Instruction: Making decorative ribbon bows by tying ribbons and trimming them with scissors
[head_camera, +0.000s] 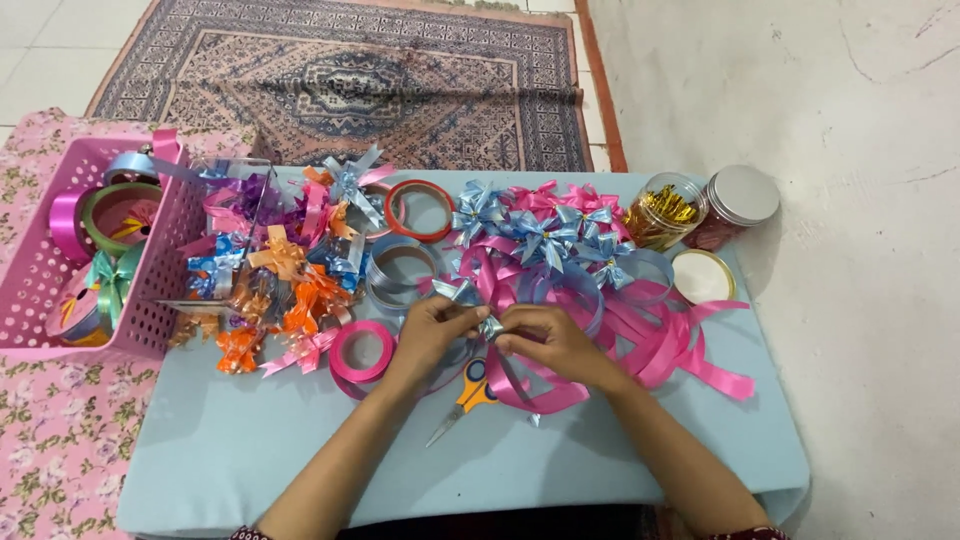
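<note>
both hands meet at the middle of the table, left hand (432, 330) and right hand (545, 340) pinched together on a small light-blue ribbon bow (487, 322); fingers cover most of it. orange-handled scissors (470, 392) lie just near, partly hidden under the wrists. two jars (700, 208) sit far right, one loose lid (703, 276) beside them. finished bows pile up too tangled to count. pink basket (150, 300) at left, cut off. pale blue tabletop (250, 450), patterned rug (350, 80) beyond.
</note>
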